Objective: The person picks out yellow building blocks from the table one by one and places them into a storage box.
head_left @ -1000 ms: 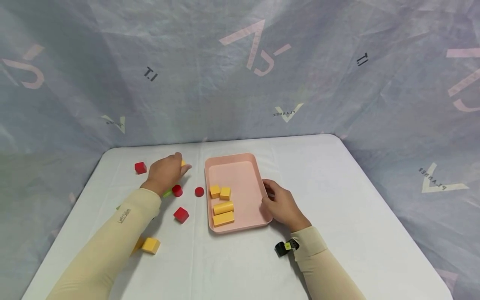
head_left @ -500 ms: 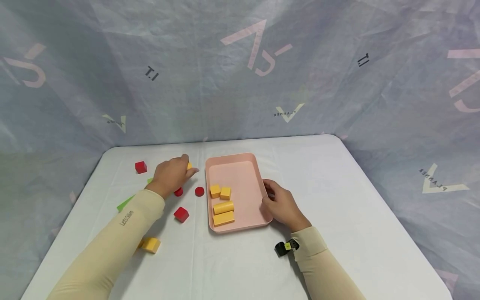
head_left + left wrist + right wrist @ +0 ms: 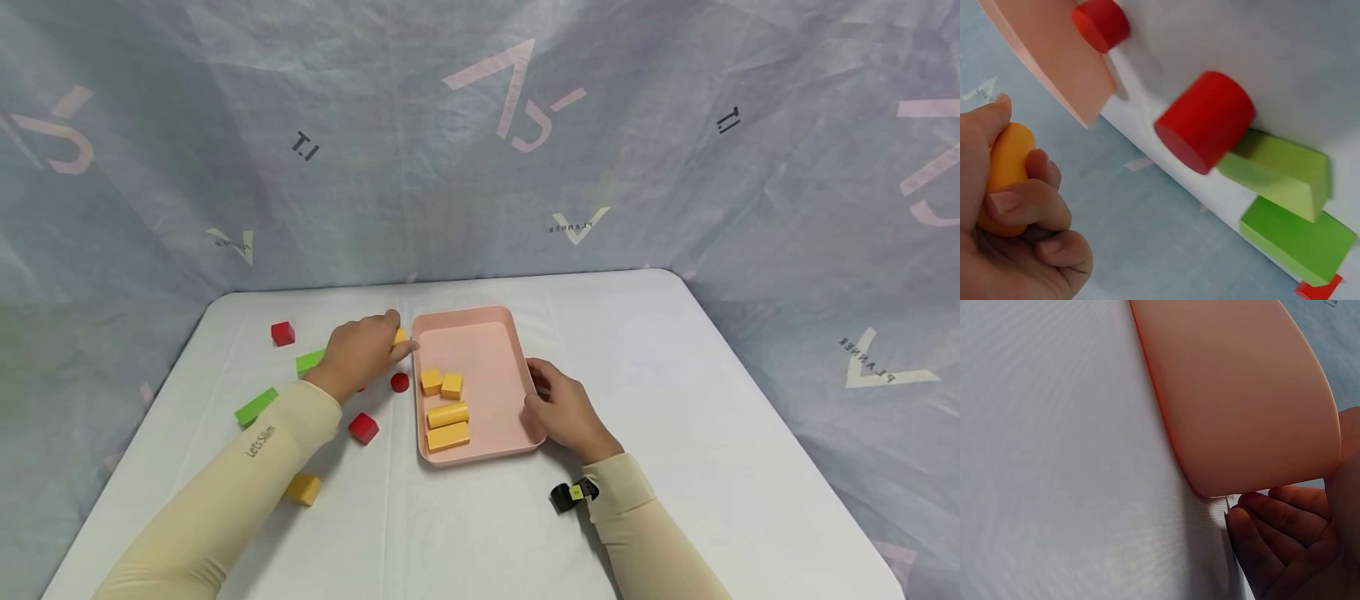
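My left hand grips a yellow block with a rounded outline, its fingers curled round it. That hand is beside the far left edge of a pink tray. Inside the tray's left side lie two yellow cubes, a yellow cylinder and a yellow rectangular block. At the tray's right rim, my right hand pinches the wall, with the thumb on the inner side and the fingers outside. Under the left wrist, a red cylinder is mostly hidden in the head view.
Left of the tray, on the white table, lie a small red cylinder, red cubes and green blocks. A yellow block is partly behind the left sleeve. A patterned cloth hangs behind the table.
My left hand has moved right toward the tray with the yellow block in its grip, uncovering more of the green blocks. The right hand and the tray stay in place.
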A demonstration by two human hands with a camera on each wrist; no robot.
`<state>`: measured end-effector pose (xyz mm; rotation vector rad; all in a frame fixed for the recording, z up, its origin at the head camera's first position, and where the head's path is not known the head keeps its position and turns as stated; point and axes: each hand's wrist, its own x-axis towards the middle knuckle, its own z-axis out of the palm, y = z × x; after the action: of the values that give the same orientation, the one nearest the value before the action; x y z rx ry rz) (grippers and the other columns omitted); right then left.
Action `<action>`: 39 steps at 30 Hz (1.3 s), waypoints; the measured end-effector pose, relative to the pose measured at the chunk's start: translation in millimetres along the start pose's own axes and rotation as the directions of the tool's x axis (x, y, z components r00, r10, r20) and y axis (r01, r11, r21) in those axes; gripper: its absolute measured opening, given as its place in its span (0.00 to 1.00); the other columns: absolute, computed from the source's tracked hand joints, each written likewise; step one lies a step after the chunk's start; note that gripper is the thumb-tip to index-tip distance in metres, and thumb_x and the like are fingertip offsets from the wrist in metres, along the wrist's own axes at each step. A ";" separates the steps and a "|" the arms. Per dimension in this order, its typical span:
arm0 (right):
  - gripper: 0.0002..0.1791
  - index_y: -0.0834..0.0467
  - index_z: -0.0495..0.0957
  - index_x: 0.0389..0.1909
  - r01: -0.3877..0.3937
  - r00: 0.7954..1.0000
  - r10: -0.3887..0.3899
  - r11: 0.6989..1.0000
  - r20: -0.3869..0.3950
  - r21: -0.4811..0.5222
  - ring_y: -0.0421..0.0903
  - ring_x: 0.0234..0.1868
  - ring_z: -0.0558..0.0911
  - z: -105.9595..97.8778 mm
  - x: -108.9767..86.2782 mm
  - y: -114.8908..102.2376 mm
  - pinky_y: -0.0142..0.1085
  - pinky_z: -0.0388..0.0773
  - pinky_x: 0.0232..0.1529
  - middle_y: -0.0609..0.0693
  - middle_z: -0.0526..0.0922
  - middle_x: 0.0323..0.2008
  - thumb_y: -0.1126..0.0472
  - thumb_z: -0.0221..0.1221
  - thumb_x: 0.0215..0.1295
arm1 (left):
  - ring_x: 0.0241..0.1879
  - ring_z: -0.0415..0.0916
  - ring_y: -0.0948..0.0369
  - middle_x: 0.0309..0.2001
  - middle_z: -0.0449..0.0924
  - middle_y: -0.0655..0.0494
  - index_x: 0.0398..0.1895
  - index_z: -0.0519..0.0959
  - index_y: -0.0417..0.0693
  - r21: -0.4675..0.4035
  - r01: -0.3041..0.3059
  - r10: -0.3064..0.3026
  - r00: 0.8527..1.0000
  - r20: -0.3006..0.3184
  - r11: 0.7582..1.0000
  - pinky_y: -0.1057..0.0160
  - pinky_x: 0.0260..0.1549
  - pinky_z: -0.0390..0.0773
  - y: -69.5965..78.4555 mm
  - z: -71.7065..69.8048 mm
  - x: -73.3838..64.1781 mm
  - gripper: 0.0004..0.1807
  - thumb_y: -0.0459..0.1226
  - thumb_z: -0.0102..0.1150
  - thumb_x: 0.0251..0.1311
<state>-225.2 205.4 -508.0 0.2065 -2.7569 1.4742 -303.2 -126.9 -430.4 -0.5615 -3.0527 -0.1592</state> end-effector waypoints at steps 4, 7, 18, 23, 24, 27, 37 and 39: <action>0.30 0.53 0.70 0.73 -0.001 1.000 0.001 1.000 0.000 -0.005 0.51 0.60 0.85 0.0 0.1 -0.3 0.47 0.81 0.61 0.52 0.82 0.62 0.62 0.55 0.70 | 0.24 0.74 0.57 0.26 0.75 0.54 0.48 0.74 0.43 -0.020 -0.045 0.045 0.999 -0.020 0.999 0.59 0.27 0.78 5.8 -1.0 -1.8 0.26 0.57 0.63 0.67; 0.30 0.53 0.70 0.73 -0.002 1.000 0.002 1.000 0.000 -0.002 0.51 0.60 0.85 -0.2 0.1 -1.0 0.47 0.81 0.61 0.52 0.82 0.62 0.63 0.56 0.69 | 0.29 0.76 0.57 0.35 0.80 0.51 0.53 0.75 0.42 -0.033 -0.066 0.066 0.998 -0.009 0.997 0.57 0.34 0.83 11.0 -1.9 -2.9 0.27 0.55 0.64 0.68; 0.30 0.52 0.69 0.73 -0.009 1.000 0.009 1.000 0.006 -0.005 0.51 0.60 0.84 -1.1 -1.0 -2.1 0.48 0.81 0.61 0.51 0.82 0.62 0.62 0.56 0.70 | 0.24 0.71 0.59 0.37 0.77 0.54 0.55 0.76 0.43 0.059 -0.181 0.184 0.982 -0.048 0.982 0.57 0.32 0.79 24.8 -6.3 -9.3 0.22 0.49 0.60 0.70; 0.30 0.53 0.69 0.73 -0.009 1.000 0.009 1.000 0.005 -0.006 0.51 0.60 0.85 -0.9 -0.7 -2.3 0.47 0.81 0.62 0.52 0.82 0.62 0.62 0.56 0.70 | 0.22 0.69 0.60 0.34 0.77 0.55 0.48 0.78 0.45 0.106 -0.246 0.254 0.964 -0.075 0.964 0.57 0.30 0.76 31.9 -9.6 -12.4 0.18 0.49 0.63 0.68; 0.30 0.53 0.69 0.73 -0.008 1.000 0.008 1.000 0.006 -0.007 0.51 0.60 0.85 -0.8 -0.7 -2.2 0.47 0.81 0.62 0.52 0.82 0.62 0.62 0.56 0.70 | 0.22 0.69 0.60 0.34 0.77 0.56 0.47 0.78 0.45 0.116 -0.259 0.269 0.959 -0.083 0.959 0.57 0.30 0.76 33.4 -9.4 -13.1 0.18 0.49 0.64 0.67; 0.30 0.54 0.69 0.73 -0.008 1.000 0.008 1.000 0.007 -0.005 0.51 0.60 0.85 -0.7 -0.6 -2.1 0.47 0.80 0.62 0.53 0.82 0.62 0.62 0.56 0.70 | 0.24 0.71 0.62 0.34 0.77 0.56 0.44 0.79 0.47 0.149 -0.294 0.310 0.945 -0.102 0.944 0.56 0.31 0.77 37.4 -7.3 -14.3 0.16 0.49 0.65 0.66; 0.30 0.53 0.70 0.73 -0.005 1.000 0.005 1.000 0.008 -0.001 0.51 0.61 0.84 -0.8 0.1 -1.3 0.47 0.80 0.62 0.52 0.82 0.62 0.62 0.56 0.69 | 0.28 0.69 0.63 0.32 0.73 0.60 0.39 0.80 0.51 0.152 -0.365 0.383 0.917 -0.112 0.919 0.59 0.29 0.73 54.1 -3.4 -18.8 0.12 0.49 0.65 0.65; 0.30 0.53 0.70 0.73 -0.009 1.000 0.009 1.000 0.010 -0.002 0.51 0.60 0.84 -1.2 -0.1 -1.8 0.47 0.80 0.62 0.52 0.82 0.62 0.62 0.56 0.69 | 0.28 0.70 0.63 0.32 0.73 0.60 0.39 0.80 0.51 0.146 -0.370 0.387 0.915 -0.111 0.918 0.58 0.31 0.74 56.1 -3.3 -19.1 0.11 0.48 0.64 0.65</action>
<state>-224.9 205.4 -505.8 0.2018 -2.7701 1.4770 -265.2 -81.8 -422.8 -1.0675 -2.7301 0.0016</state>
